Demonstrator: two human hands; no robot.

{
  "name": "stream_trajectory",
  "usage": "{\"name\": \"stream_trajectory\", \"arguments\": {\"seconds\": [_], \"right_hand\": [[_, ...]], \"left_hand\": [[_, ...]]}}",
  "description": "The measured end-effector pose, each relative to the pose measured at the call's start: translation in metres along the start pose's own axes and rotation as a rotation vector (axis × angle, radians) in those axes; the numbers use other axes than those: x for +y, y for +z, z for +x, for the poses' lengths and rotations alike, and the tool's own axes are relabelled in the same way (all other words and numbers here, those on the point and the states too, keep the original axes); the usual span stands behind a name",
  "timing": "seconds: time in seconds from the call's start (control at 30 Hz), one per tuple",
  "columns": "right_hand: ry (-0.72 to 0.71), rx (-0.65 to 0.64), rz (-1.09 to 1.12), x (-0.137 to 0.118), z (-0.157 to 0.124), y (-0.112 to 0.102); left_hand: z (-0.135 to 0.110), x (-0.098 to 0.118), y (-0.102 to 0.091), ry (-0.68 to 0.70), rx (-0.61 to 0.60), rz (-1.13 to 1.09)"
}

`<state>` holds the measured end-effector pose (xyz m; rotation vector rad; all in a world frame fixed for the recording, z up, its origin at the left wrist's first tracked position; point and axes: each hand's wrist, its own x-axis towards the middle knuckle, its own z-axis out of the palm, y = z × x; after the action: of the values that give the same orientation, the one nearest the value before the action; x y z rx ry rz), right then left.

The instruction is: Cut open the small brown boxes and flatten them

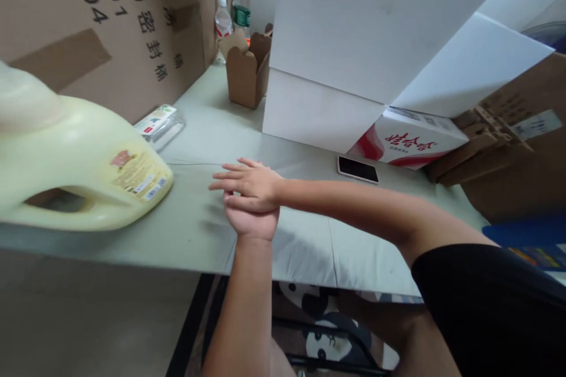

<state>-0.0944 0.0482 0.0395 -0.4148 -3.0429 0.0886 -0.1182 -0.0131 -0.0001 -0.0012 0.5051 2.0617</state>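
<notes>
My left hand (253, 222) reaches up from the bottom, its palm turned up above the pale tablecloth. Lying across it, my right hand (253, 182) comes from the right with its back up and its fingers spread toward the left. The two hands touch, and I see no object between them. Most of my left fingers are covered by the right hand; a bit of fingertip peeks out past its far edge, so the left hand looks stretched out. To the left stands a large pale yellow jug (92, 153) with a handle.
A phone (358, 169) lies right of my hands, before a red-and-white box (413, 136) and large white panels (354, 29). Behind are a small brown carton (243, 76), bottles (241, 0) and a big cardboard box (145, 12). A clear packet (161, 126) sits behind the jug.
</notes>
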Motion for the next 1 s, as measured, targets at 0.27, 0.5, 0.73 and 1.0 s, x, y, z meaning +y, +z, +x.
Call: {"name": "stream_trajectory", "arguments": {"seconds": [0.27, 0.5, 0.73, 1.0], "right_hand": [[0.367, 0.07, 0.111, 0.083, 0.086, 0.005], [0.718, 0.372, 0.205, 0.175, 0.182, -0.012], [0.833, 0.394, 0.243, 0.211, 0.216, -0.025], [0.651, 0.415, 0.206, 0.125, 0.162, -0.024]], "left_hand": [[-0.014, 0.034, 0.009, -0.124, -0.021, -0.069], [-0.013, 0.047, 0.001, -0.128, 0.051, -0.075], [-0.002, 0.058, -0.005, -0.16, 0.053, -0.104], [-0.002, 0.051, -0.006, 0.214, 0.306, 0.168]]}}
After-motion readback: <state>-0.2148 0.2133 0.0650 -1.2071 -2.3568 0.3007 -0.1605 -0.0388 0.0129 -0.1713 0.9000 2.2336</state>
